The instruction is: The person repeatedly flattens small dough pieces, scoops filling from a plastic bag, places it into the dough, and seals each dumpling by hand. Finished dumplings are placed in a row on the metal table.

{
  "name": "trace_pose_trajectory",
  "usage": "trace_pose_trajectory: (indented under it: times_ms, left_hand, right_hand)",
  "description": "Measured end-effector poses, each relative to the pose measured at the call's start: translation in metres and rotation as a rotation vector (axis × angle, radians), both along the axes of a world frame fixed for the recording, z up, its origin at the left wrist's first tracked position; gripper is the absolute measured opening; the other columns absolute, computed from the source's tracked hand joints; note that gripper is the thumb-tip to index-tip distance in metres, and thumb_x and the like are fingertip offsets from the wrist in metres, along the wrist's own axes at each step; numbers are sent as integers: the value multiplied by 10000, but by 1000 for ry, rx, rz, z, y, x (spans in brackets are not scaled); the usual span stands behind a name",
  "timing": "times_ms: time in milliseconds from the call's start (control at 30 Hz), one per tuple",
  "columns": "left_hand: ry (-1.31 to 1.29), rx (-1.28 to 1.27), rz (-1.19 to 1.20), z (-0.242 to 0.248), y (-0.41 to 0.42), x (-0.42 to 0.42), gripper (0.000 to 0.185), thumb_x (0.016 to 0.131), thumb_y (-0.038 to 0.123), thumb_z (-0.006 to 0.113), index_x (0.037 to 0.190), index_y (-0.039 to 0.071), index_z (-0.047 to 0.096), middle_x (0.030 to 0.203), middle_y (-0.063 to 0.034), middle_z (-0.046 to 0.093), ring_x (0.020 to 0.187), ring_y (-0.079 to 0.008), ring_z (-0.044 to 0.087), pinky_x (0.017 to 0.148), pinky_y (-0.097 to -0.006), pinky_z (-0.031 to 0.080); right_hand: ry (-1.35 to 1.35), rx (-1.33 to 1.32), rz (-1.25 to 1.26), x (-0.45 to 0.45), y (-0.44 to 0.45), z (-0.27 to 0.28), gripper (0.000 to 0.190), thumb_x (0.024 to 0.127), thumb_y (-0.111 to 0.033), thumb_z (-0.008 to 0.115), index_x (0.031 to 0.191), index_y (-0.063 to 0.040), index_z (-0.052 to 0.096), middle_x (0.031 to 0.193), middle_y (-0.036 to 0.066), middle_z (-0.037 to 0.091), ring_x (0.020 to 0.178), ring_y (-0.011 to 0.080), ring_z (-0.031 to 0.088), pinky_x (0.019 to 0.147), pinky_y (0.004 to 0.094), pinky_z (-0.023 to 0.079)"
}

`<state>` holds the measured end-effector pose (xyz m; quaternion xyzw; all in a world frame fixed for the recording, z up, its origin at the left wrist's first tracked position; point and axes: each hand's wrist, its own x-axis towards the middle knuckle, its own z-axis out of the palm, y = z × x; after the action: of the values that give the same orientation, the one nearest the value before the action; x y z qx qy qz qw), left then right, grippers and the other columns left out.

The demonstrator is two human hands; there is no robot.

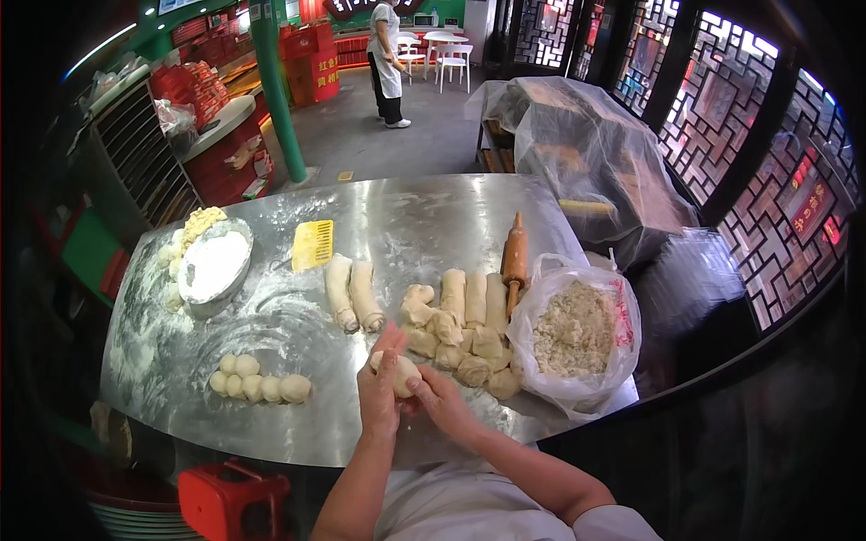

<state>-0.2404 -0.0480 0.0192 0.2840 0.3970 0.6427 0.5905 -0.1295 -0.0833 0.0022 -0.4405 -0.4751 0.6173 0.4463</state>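
My left hand (pixel 380 392) and my right hand (pixel 440 399) hold a pale dough ball (pixel 399 374) between them, above the near part of a floured steel table (pixel 298 433). Just beyond and to the right lie several dough pieces (pixel 473 372), with dough rolls (pixel 453 296) behind them. Two longer dough rolls (pixel 365 296) lie further left, beside a yellow dough scraper (pixel 312 245). Several smooth dough balls (pixel 270 388) sit together at the left. A wooden rolling pin (pixel 515 253) rests near a plastic-lined container of crumbly filling (pixel 575 331) on the right.
A bowl of flour (pixel 215 264) stands at the left, with yellowish dough (pixel 203 220) beside it. Beyond the table's right far corner is a rack under plastic sheeting (pixel 582 149). A red stool (pixel 233 500) is below the near left edge. Another person (pixel 387 61) stands far off.
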Motion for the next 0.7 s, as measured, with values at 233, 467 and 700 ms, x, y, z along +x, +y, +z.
trace_pose_trajectory:
  times_ms: [233, 467, 700]
  left_hand:
    - [58, 21, -97, -21, 4, -18, 362, 1048, 348, 626, 890, 25, 589, 946, -186, 726, 789, -234, 709, 917, -335, 559]
    - [-45, -127, -359, 7, -4, -19, 361, 993, 361, 704, 849, 44, 614, 782, -99, 650, 738, -218, 687, 762, -339, 581]
    - [104, -139, -547, 6, 7, -32, 573, 1043, 565, 540, 1069, 8, 673, 744, -84, 648, 644, -167, 658, 588, -309, 553]
  right_hand:
    - [-368, 320, -4, -4, -11, -7, 503, 1103, -473, 463, 1197, 12, 555, 854, 75, 631, 730, 140, 597, 682, 299, 504]
    - [13, -129, 245, 19, -6, -2, 525, 1091, -524, 460, 1197, -21, 565, 868, 30, 594, 773, 127, 574, 761, 300, 503]
    - [-308, 95, 5, 43, 9, -6, 390, 1097, -382, 520, 1132, -7, 624, 797, 16, 583, 697, 99, 558, 629, 274, 460]
